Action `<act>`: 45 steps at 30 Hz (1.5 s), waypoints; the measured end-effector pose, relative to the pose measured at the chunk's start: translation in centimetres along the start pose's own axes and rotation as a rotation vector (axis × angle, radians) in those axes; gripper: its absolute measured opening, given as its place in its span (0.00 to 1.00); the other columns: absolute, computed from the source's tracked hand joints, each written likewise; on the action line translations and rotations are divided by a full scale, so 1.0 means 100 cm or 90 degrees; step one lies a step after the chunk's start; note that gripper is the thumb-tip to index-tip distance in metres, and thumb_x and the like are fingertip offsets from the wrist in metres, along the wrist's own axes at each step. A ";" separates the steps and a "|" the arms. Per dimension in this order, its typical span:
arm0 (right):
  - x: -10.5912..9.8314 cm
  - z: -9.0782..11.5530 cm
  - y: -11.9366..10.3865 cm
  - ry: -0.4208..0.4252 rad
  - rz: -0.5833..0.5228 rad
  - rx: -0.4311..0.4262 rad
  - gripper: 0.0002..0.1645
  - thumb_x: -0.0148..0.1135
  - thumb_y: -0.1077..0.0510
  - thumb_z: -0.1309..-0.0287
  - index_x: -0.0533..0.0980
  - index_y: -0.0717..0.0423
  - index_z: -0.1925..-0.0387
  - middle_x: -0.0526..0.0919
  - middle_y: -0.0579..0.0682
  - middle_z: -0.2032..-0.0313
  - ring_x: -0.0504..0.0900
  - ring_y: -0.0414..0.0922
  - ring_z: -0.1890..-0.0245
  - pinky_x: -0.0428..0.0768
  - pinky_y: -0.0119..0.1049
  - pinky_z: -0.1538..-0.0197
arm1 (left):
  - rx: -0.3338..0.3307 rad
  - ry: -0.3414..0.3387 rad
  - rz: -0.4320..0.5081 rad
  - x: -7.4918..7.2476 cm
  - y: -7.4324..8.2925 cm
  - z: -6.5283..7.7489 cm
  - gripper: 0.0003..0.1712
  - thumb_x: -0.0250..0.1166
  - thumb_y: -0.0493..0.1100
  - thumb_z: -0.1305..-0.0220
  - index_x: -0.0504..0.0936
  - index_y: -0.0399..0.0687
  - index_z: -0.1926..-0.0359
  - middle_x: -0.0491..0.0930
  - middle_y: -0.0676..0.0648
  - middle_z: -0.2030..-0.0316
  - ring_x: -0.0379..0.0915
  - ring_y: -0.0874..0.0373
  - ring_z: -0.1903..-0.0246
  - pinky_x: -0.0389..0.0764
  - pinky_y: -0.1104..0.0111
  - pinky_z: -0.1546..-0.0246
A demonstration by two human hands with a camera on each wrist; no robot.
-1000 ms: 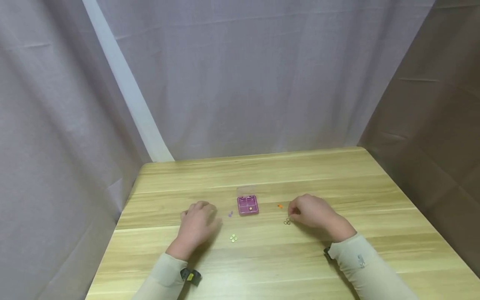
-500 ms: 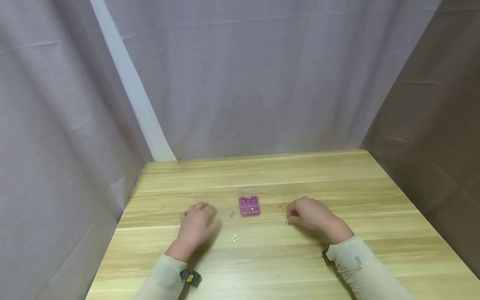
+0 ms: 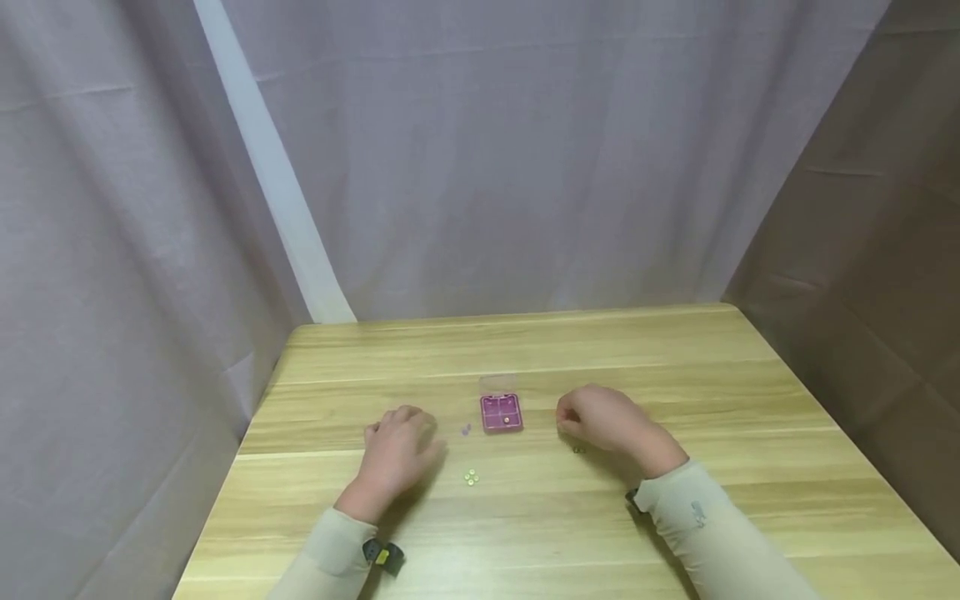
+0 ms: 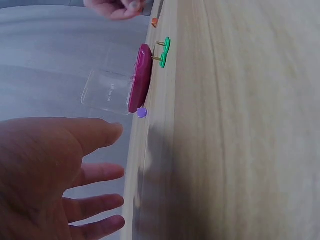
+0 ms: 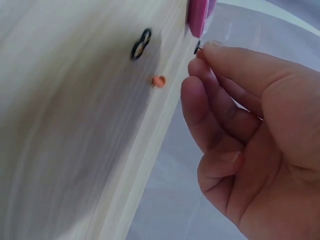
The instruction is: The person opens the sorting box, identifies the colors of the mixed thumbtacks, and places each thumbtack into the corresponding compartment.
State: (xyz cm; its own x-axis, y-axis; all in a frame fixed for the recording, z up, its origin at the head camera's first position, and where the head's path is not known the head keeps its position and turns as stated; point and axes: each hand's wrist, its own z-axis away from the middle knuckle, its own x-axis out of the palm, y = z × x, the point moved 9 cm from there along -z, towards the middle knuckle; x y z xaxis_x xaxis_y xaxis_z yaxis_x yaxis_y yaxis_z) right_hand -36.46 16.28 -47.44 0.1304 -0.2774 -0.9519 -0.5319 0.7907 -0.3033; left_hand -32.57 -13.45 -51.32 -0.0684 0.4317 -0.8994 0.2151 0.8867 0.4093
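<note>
My right hand [image 3: 603,418] pinches a small black thumbtack [image 5: 197,48] between thumb and forefinger, above the table right of the box. Two more black thumbtacks [image 3: 579,450] lie below that hand. A magenta box [image 3: 501,413] with compartments stands with its clear lid [image 4: 107,91] raised; one small piece [image 3: 507,420] sits in its front right compartment. My left hand [image 3: 396,452] hovers left of the box, fingers relaxed and holding nothing. Green thumbtacks [image 4: 164,52] lie pin up in front of the box.
Purple pieces [image 3: 466,430] lie between the left hand and the box. An orange piece [image 5: 158,81] lies near the black thumbtacks, hidden by the right hand in the head view. Grey curtains [image 3: 525,167] hang behind the wooden table [image 3: 525,533].
My right hand has picked up one black thumbtack from the group, lifted it and moved left toward the box. The left hand has stayed nearly still. The view has shifted slightly.
</note>
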 end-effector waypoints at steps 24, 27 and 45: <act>0.027 -0.051 -0.035 0.059 0.025 -0.032 0.06 0.78 0.51 0.32 0.87 0.43 0.66 0.84 0.34 0.71 0.77 0.33 0.72 0.81 0.36 0.66 | 0.015 -0.003 -0.004 0.005 0.014 -0.005 0.26 0.70 0.60 0.27 0.87 0.51 0.37 0.82 0.44 0.34 0.74 0.40 0.33 0.72 0.35 0.38; 0.030 -0.054 -0.034 0.062 0.032 -0.034 0.06 0.78 0.51 0.32 0.87 0.43 0.66 0.84 0.33 0.71 0.76 0.33 0.73 0.80 0.36 0.67 | 0.012 -0.002 -0.003 0.004 0.013 -0.005 0.26 0.70 0.60 0.27 0.87 0.51 0.37 0.82 0.43 0.34 0.74 0.41 0.33 0.72 0.35 0.38; 0.032 -0.059 -0.029 0.068 0.042 -0.019 0.05 0.79 0.52 0.33 0.88 0.44 0.64 0.88 0.38 0.67 0.81 0.36 0.70 0.83 0.39 0.65 | -0.001 -0.008 0.002 0.002 0.011 -0.006 0.26 0.70 0.59 0.27 0.86 0.51 0.36 0.81 0.44 0.33 0.73 0.41 0.33 0.72 0.36 0.37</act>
State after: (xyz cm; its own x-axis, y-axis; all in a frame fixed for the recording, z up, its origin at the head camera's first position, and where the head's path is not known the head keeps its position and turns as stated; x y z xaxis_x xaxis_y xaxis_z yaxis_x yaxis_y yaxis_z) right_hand -39.44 9.89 -49.38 0.0061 -0.2835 -0.9590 -0.5612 0.7928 -0.2379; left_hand -32.92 -12.26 -50.98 -0.0549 0.4330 -0.8997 0.2136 0.8853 0.4130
